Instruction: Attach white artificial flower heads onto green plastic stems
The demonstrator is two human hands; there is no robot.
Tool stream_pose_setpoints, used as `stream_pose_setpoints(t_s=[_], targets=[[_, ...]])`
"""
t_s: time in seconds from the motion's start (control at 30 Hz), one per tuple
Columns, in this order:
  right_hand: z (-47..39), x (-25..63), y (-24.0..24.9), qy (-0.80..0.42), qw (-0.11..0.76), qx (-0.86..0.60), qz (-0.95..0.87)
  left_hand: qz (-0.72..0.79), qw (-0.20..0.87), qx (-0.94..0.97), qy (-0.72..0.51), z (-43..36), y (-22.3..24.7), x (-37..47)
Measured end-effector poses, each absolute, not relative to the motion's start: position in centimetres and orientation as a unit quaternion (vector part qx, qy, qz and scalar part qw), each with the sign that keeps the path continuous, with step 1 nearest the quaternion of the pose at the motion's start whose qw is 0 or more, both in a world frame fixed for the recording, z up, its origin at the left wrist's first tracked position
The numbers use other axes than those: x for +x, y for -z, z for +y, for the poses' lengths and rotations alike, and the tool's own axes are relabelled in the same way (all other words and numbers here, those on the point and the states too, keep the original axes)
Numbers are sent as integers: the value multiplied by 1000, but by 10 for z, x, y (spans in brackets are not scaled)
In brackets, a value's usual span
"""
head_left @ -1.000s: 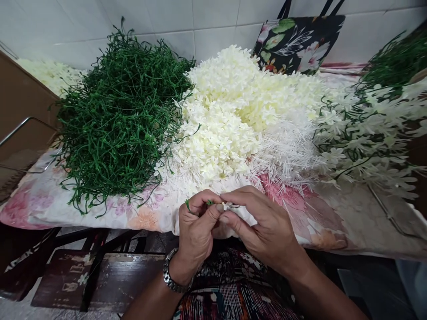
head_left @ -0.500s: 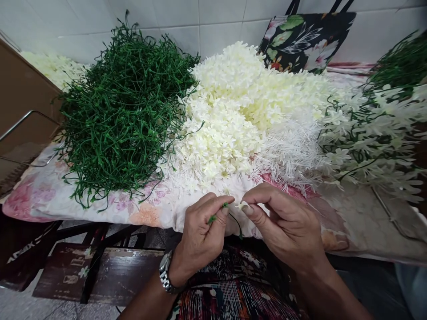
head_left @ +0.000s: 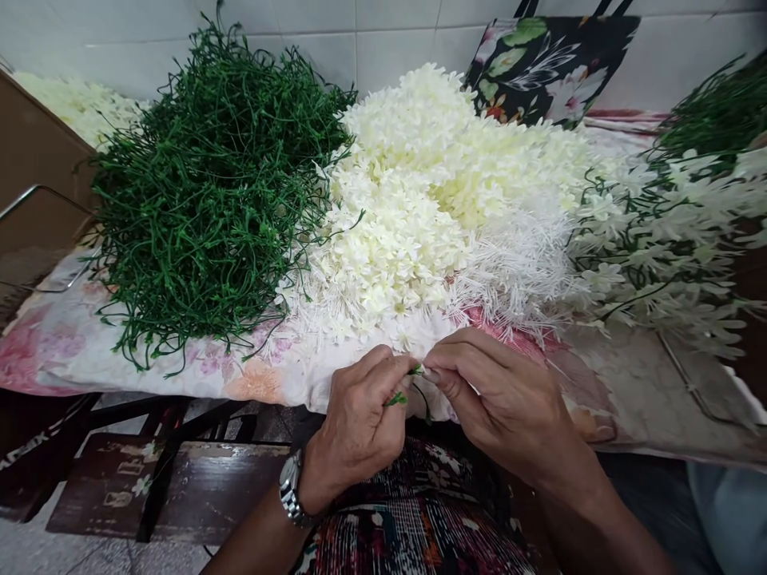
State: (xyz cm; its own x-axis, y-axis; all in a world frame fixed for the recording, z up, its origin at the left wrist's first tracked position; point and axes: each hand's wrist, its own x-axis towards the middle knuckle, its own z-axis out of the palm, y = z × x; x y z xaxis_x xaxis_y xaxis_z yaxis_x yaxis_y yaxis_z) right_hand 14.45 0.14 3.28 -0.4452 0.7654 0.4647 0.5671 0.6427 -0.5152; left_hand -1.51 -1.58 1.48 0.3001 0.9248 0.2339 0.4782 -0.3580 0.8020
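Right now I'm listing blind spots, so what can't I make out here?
All in the head view:
- White piece in the right hand's grip: mostly hidden by fingertips.
- Green stem: partly hidden by the left hand.
- Watch reading: too small.
- Floral bag's handles: cut off by the top edge.

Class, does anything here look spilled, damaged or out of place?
Yes: a small white flower seems to lie on the dark brown wooden board below the floral cloth, apart from the heaped cream-white flowers, perhaps dropped. The board's surface looks worn.
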Motion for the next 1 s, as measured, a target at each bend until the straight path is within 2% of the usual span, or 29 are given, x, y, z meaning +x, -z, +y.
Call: stream_pose_setpoints(t_s=[0.27,0.63,0.8,1.0], targets=[[1,146,-30,-132,316,-384,-857,471,368,681,-424,-11,-9,-12],[1,145,-19,-117,321,-386,-857,478,294,715,-417,-11,-1,-9],[3,142,-14,-145,349,-385,-842,469,247,727,-437,-11,1,-7],[5,142,-8,-208,378,-381,-817,484,217,744,-406,-10,1,-5]])
